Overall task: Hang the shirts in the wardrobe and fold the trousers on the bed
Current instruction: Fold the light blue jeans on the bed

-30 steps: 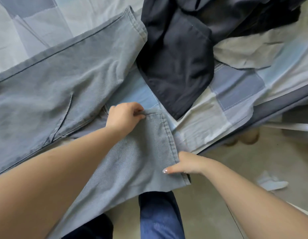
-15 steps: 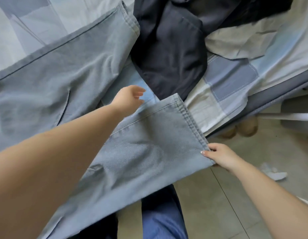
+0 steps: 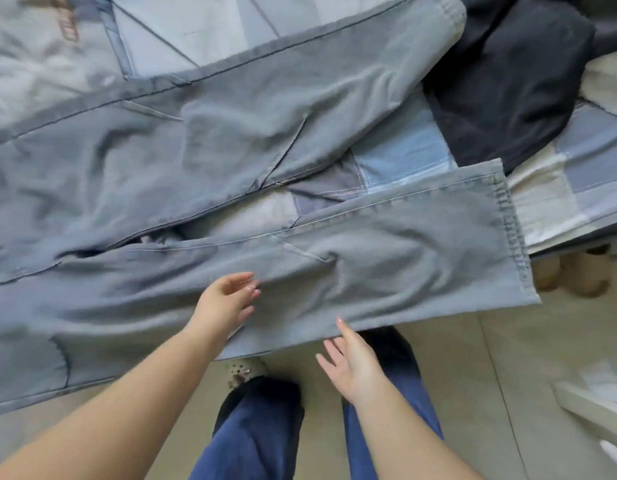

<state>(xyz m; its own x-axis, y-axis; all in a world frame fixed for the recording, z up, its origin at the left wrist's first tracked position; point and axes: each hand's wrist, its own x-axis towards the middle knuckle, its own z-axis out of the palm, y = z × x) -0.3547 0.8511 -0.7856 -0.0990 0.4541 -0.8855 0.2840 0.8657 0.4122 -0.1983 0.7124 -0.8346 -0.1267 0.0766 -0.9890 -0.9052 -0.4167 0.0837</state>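
Grey trousers lay spread across the patchwork bed cover, filling the left and centre of the frame. One leg ran up toward the upper right; the near leg crossed the middle, its hem at centre right, its lower edge hanging just past the bed's edge over the floor.

Left hand, lower centre: fingers relaxed and slightly spread, tips at a ridge of cloth on the near leg, nothing gripped. Right hand, just below the leg's lower edge: palm open, fingers straight, one fingertip touching the edge from beneath. Neither hand held cloth.

A dark garment sat heaped in the upper right, touching the far leg's hem. Type not clear; possibly a shirt awaiting the wardrobe, which was out of view.

Judgement: step in hand was flattening and squaring the trousers before the first fold. The legs lay splayed apart with bed cover showing between them, and wrinkles crossed the near leg's middle.

To do it well:
- smooth the ridge outward toward the hem with a flat palm;
- pull the overhanging edge back onto the bed;
- bring one leg over the other, matching hems and outer seams;
- keep the dark garment out of the fold.

Risk: folding over the wrinkles would set a crooked crease.
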